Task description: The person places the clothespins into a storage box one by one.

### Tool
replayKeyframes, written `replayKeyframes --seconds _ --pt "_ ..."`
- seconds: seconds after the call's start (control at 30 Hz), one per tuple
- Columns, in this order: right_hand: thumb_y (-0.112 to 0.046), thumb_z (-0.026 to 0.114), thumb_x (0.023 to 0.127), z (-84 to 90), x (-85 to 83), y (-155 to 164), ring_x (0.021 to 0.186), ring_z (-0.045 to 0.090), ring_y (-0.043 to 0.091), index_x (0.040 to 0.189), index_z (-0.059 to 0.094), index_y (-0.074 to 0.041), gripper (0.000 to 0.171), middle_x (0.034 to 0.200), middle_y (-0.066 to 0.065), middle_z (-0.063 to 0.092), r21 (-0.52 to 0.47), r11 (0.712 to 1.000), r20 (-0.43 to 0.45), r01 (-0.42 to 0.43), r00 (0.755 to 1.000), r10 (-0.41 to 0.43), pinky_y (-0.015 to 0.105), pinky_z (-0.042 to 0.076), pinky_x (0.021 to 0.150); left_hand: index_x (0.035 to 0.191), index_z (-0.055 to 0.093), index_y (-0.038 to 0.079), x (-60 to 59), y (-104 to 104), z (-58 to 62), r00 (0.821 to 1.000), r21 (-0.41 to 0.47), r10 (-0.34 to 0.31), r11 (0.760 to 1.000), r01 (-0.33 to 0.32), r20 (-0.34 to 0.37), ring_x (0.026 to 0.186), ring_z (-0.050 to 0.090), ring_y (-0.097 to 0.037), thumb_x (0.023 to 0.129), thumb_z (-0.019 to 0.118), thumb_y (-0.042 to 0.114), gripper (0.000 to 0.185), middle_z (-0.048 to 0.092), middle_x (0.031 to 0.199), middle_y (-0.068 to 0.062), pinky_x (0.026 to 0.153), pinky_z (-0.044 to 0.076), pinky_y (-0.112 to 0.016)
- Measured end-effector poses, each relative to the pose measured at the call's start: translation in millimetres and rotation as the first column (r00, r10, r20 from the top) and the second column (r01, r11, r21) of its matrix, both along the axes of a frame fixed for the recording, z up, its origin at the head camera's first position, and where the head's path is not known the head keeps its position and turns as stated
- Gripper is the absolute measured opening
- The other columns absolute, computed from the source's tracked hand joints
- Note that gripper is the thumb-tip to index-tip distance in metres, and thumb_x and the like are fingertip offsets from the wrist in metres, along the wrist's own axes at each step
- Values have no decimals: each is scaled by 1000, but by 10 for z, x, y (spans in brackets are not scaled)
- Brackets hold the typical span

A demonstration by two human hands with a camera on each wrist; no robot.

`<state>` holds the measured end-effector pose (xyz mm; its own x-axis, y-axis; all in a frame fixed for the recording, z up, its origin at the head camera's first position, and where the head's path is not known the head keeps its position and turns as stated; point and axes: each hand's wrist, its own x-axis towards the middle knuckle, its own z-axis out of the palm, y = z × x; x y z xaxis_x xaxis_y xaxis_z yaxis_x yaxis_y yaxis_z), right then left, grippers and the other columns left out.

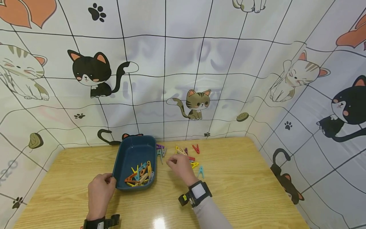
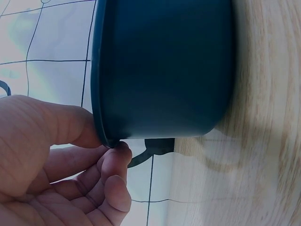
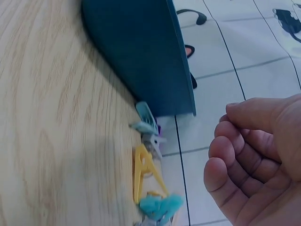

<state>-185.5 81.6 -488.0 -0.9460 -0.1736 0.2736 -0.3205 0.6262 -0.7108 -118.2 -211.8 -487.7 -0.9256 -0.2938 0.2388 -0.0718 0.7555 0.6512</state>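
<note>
My left hand (image 1: 100, 192) pinches the near left rim of a dark blue plastic basin (image 1: 135, 152). In the left wrist view, thumb and fingers meet at the lip of the basin (image 2: 164, 70). A heap of colourful clothespins (image 1: 149, 167) lies in its near end. To the right of the basin, my right hand (image 1: 181, 167) is over the table, overlapping part of a loose group of clothespins. Its fingers are curled, thumb against the index finger, and nothing shows between them. A yellow clothespin (image 3: 141, 165) and several others appear beyond the fingers in the right wrist view.
The light wood table (image 1: 243, 190) meets a white sheet (image 1: 166, 95) printed with cats at the back and sides. A red clothespin (image 1: 196, 149) lies toward the back, a light blue one (image 1: 201, 171) right of my right hand. Purple and greenish clothespins (image 1: 161, 151) lie beside the basin.
</note>
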Motion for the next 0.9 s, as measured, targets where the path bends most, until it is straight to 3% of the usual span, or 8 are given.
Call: replayKeyframes --seconds 0.6,0.9 --pt "-7 75 90 -217 144 281 71 64 11 82 78 -7 9 79 2 74 -52 989 1 141 990 -141 26 51 65 97 75 -14 -4 5 -8 1000 -1 3 1000 -3 8 64 62 -28 86 61 0 23 66 76 -18 54 45 -37" --pt "-9 78 87 -289 287 397 69 64 11 84 80 -4 6 77 3 74 -40 967 39 250 968 -249 25 50 62 97 75 -14 -1 0 -10 1000 -9 6 1000 -6 -6 63 61 -28 86 61 0 23 65 75 -17 54 45 -38"
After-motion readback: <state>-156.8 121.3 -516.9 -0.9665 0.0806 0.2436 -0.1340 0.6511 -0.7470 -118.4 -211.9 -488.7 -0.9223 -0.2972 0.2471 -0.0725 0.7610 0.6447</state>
